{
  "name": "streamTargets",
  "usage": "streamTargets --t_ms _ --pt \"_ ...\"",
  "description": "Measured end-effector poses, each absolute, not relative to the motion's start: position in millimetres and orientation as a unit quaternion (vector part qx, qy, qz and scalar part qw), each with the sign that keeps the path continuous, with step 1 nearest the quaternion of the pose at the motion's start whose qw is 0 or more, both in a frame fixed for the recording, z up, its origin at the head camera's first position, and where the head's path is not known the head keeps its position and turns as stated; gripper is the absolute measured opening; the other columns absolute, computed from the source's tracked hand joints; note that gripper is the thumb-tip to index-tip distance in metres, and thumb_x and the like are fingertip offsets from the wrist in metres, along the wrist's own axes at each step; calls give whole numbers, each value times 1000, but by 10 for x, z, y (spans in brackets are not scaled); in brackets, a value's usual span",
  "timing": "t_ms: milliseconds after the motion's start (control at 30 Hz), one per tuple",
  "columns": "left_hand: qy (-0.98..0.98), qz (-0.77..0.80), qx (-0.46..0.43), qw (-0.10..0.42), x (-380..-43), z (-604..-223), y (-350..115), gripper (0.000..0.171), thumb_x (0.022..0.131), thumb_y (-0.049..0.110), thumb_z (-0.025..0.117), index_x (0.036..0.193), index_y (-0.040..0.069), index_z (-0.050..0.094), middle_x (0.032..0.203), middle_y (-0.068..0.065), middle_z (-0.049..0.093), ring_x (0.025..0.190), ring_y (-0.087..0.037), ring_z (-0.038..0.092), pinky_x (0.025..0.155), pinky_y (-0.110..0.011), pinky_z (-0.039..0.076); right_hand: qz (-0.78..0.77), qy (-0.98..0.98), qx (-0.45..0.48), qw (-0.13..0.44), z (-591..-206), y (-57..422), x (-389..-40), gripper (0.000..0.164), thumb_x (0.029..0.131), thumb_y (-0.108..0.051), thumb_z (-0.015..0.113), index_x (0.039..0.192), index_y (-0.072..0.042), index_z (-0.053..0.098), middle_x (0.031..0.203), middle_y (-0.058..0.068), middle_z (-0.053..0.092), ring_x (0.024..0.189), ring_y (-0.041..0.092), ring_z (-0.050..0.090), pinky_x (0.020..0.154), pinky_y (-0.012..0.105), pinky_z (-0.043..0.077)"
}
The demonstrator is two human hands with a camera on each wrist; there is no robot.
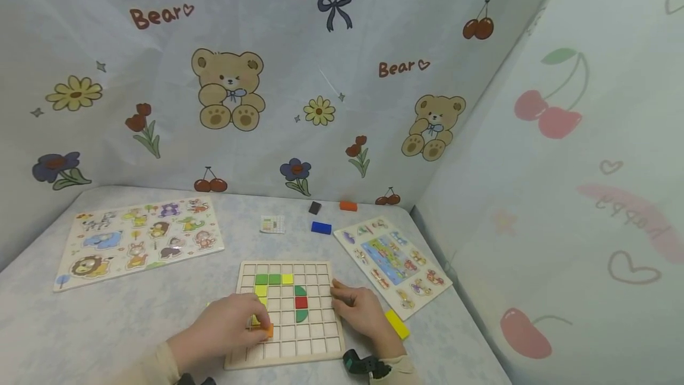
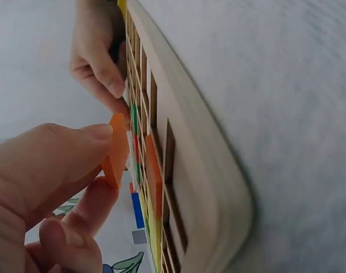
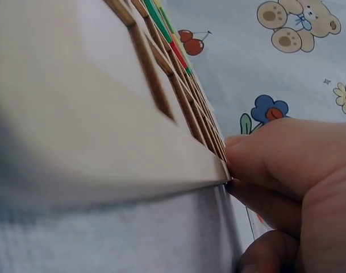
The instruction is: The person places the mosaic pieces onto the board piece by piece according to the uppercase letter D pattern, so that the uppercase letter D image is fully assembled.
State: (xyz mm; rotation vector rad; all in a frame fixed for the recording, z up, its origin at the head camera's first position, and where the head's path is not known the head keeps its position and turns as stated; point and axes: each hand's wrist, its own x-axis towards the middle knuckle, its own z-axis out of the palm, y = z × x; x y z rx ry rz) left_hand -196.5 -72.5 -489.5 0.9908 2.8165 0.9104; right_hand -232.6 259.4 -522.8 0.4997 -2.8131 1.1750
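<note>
A wooden grid board (image 1: 303, 347) lies on the table between the two hands. Thumb and finger of my left hand (image 1: 221, 322) pinch an orange tile (image 2: 117, 151), held on edge just above the board's lower left. Another orange tile (image 2: 154, 170) sits in a cell beneath. Green tiles (image 1: 274, 279) and yellow tiles (image 1: 287, 278) line the upper left cells, some hidden behind the left hand. Right of centre, a red tile (image 1: 301, 302) lies between two round-sided green tiles (image 1: 300, 291). My right hand (image 1: 363, 311) grips the board's right edge between thumb and fingers.
An animal puzzle board (image 1: 120, 259) lies at the left, a second puzzle board (image 1: 369, 248) at the right. Behind the grid are a small card (image 1: 272, 224) and blue (image 1: 321, 228), black (image 1: 314, 208) and orange blocks (image 1: 348, 206). A yellow block (image 1: 397, 324) lies by the right wrist.
</note>
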Motion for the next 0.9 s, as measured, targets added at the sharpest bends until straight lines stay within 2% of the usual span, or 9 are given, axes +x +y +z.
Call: streamTargets --t_ms 267,633,767,900 --pt "903 278 328 14 -1970 -4920 -594 12 85 32 83 80 36 73 81 22 57 65 1 44 54 -24 38 368 -915 166 33 -5243 2587 -2331 32 95 -24 70 124 -11 75 138 0 66 130 25 62 107 48 48" --pt "899 304 311 47 -1983 -4935 -552 10 85 27 83 82 33 76 83 22 61 71 0 48 60 -25 41 372 -914 159 26 -5239 2592 -2339 32 96 -24 70 126 -12 74 139 -3 65 131 22 61 107 47 49" --pt "904 300 302 49 -1993 -4916 -582 5 87 36 82 85 36 77 89 22 62 74 -1 52 61 -27 43 371 -916 153 26 -5236 2595 -2338 33 96 -25 70 125 -12 74 139 -3 65 131 22 61 107 47 49" --pt "931 278 235 27 -2054 -4855 -752 8 88 44 79 92 38 75 96 21 63 82 -3 60 65 -31 48 370 -915 156 26 -5248 2608 -2333 32 95 -25 70 124 -12 75 139 -2 66 131 23 61 107 47 49"
